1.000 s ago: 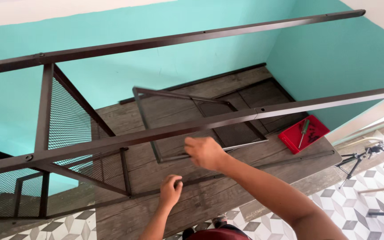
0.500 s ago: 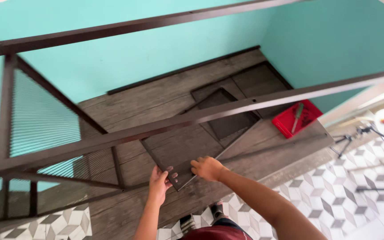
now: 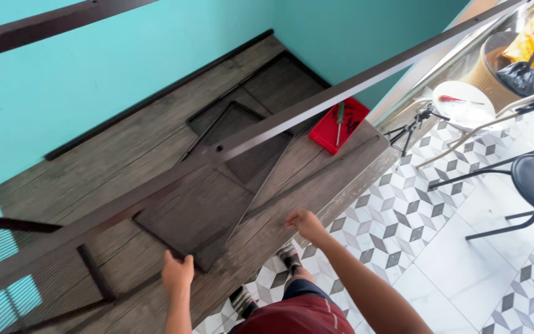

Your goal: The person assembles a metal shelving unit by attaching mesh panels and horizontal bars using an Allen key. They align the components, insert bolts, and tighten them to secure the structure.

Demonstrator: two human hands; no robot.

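**Mesh panel steadied at the edge of the wooden board**

The dark-framed mesh panel (image 3: 217,185) lies tilted over the grey wooden board (image 3: 118,154), running from the centre of the view down towards 7 o'clock, under a long metal bar (image 3: 316,102) that crosses from 8 to 1 o'clock. A positioning step is judged to be in hand: the panel's lower corner is met by the left hand (image 3: 177,275), fingers curled at its edge, though a closed grasp cannot be told for certain. The board's front edge at 5 o'clock is touched by the right hand (image 3: 307,224), fingers bent over it and holding nothing loose. A firmer two-handed hold on the frame would be called for before any lift. A red tray (image 3: 340,125) with tools is seen at 1 o'clock.
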